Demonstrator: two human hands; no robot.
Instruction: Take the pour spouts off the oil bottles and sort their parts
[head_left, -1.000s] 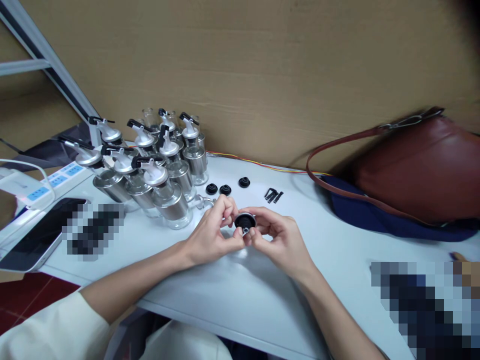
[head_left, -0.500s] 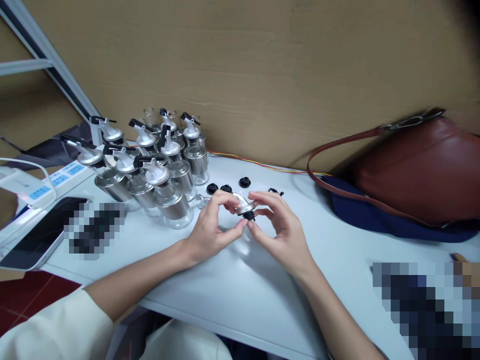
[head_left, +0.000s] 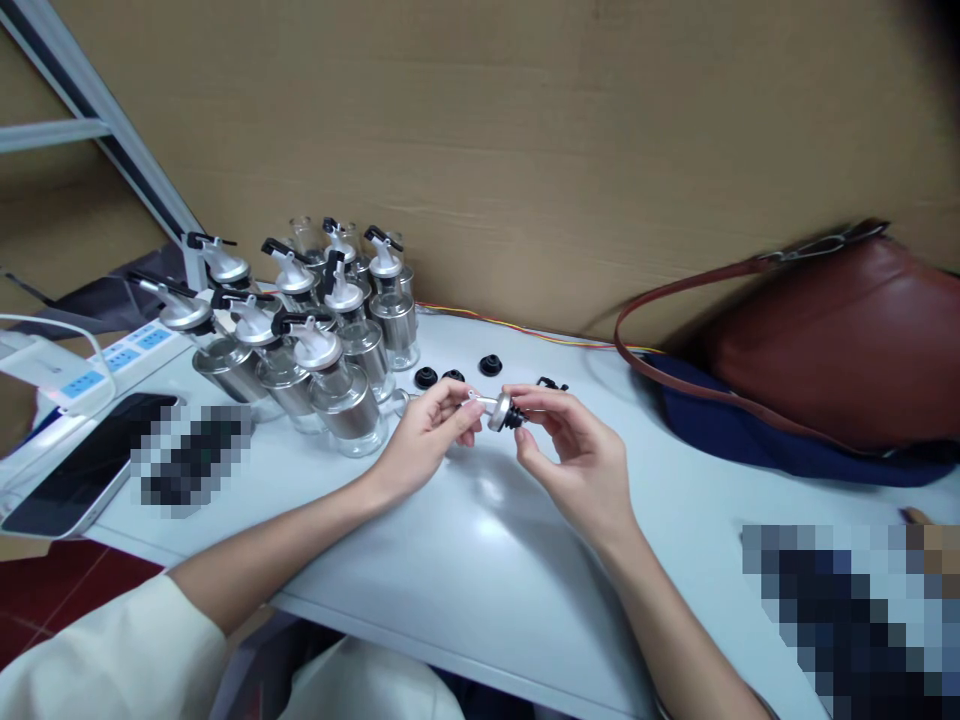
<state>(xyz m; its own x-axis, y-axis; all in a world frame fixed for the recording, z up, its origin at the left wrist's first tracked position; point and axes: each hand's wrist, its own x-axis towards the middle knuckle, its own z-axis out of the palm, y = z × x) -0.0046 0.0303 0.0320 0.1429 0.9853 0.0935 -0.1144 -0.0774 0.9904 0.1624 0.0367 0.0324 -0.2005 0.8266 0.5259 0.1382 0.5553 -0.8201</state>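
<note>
Two bare hands meet over the white tabletop (head_left: 480, 560) in the head view, sharing one small silver pourer cap with a black rubber stopper (head_left: 501, 410). The left hand (head_left: 424, 440) pinches the clear spout end in its fingertips; the right hand (head_left: 577, 455) grips the black stopper end. A second ago the cap faced the camera with its dark underside up; half a second ago it stood tilted; now it lies sideways between the hands, just above the table, so the stopper looks seated, though blur makes that uncertain.

Left of the hands stands a cluster of glass-and-steel dispenser bottles with silver lids and black levers (head_left: 300, 320), the nearest just beside the left hand. Three loose black rubber stoppers (head_left: 456, 376) lie behind the hands, near a small black clip (head_left: 551, 384). A brown leather handbag (head_left: 825, 330) rests well apart on the right, a dark smartphone (head_left: 75, 465) and white power strip (head_left: 82, 375) on the left. Nothing blocks the hands.
</note>
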